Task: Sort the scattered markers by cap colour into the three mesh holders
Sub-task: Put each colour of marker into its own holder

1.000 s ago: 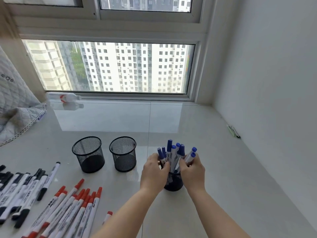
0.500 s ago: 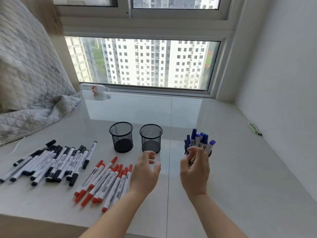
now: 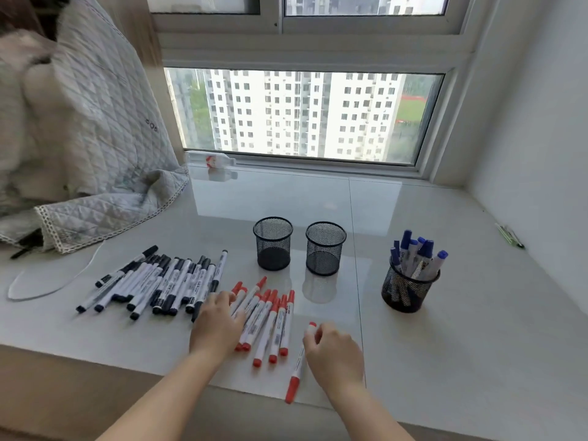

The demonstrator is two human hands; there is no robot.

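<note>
Several red-capped markers [image 3: 270,316] lie side by side on the white ledge in front of me. My left hand [image 3: 218,326] rests with fairly flat fingers on the left side of that pile. My right hand [image 3: 334,351] curls its fingers round the upper end of a lone red marker [image 3: 297,366], which still lies on the ledge. Several black-capped markers [image 3: 159,281] are spread out to the left. Two empty black mesh holders [image 3: 273,229] [image 3: 325,233] stand behind the red pile. A third mesh holder [image 3: 410,294] at the right holds several blue-capped markers [image 3: 413,253].
A quilted grey blanket [image 3: 79,154] covers the ledge's left end, with a white cable [image 3: 47,281] beside it. A small bottle [image 3: 211,160] lies along the window frame. Green pens [image 3: 509,235] lie by the right wall. The ledge's front edge [image 3: 127,364] runs just below my hands.
Both hands have left the holder of blue markers and come down and left to the red markers. The view has swung left with them.
</note>
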